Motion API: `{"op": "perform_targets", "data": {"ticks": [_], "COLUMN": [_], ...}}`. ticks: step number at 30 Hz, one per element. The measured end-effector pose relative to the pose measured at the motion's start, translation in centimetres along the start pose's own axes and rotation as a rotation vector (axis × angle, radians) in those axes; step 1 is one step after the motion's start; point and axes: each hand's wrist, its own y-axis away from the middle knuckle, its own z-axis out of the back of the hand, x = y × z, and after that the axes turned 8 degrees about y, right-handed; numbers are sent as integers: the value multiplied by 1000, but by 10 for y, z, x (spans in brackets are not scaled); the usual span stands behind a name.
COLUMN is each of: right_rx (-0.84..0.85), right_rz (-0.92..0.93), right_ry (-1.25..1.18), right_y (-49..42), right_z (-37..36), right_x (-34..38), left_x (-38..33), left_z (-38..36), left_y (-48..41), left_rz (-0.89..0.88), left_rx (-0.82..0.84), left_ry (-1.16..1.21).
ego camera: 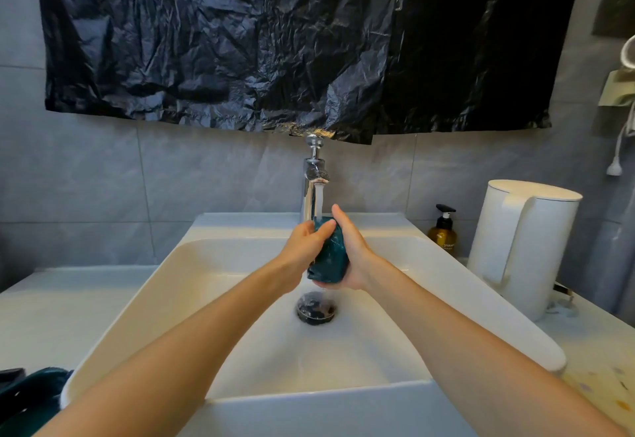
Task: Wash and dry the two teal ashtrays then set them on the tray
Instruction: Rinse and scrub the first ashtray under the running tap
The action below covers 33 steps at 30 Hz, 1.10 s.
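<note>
Teal ashtray [328,254] upright, gripped between both hands' fingers [318,235].

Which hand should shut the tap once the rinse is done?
Left, probably. The right hand cups the ashtray from below; the left hand only grips its side and can free up for the tap.

Teal ashtray [330,258] wet, glossy, upright on edge, gripped between left hand [305,244] and right hand [354,259].
</note>
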Motion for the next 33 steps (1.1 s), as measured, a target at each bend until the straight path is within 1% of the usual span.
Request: {"op": "perform_targets", "data": {"ticks": [3, 5, 6, 7, 9, 11, 13, 15, 16, 18, 20, 21, 23, 25, 26, 27, 29, 30, 32, 33], "right_rx": [-67, -109, -136, -146, -149, -141, -141, -151, -163, -161, -136, -141, -164, -178, -174, -162, -144, -137, -119, -117], "right_rz": [62, 183, 215, 235, 259, 221, 155, 114, 105, 125, 216, 252, 317, 343, 304, 240, 109, 77, 73, 63], "right_ry": [-38, 73, 126, 148, 119, 21, -54, -32, -19, -11, 41, 73, 110, 137, 104, 42, -56, -59, -50, -56], "right_y": [-4, -20, -28, -32, -22, -7, -5, -4, -4, -10, -18, -22, -18, -15, -14, -14, -10, -9, -5, -4], "right_z": [-12, -23, -25, -26, -27, -23, -16, -15, -16, -23, -30, -32, -35, -33, -29, -26, -16, -11, -8, -10], "right_x": [1, -5, -7, -9, -5, 2, 5, 5, 3, 0, -2, -4, -4, -3, -3, -2, 4, 6, 8, 7], "left_x": [-2, -7, -10, -11, -11, -4, 8, 14, 12, 5, -4, -7, -9, -6, -2, 3, 11, 14, 17, 17], "left_z": [-12, -12, -10, -8, -6, -8, -8, -6, -6, -4, -2, -1, 3, 3, 2, 1, -2, -2, -3, -4], "left_y": [1, -1, -1, -4, -7, -5, -1, 1, 1, -2, -4, -6, -6, -8, -6, -4, 1, 2, 0, -5], "left_rz": [-31, 4, 22, 29, 9, -100, -249, -309, -304, -230, -132, -100, -65, -82, -120, -193, -377, -436, -438, -394], "left_rx": [-155, -216, -231, -232, -204, -183, -153, -111, -105, -134, -169, -175, -169, -171, -177, -184, -180, -156, -130, -149], "left_ry": [67, 105, 107, 99, 78, -3, -151, -213, -208, -136, -16, 1, -28, -44, -55, -100, -259, -312, -343, -332]}}
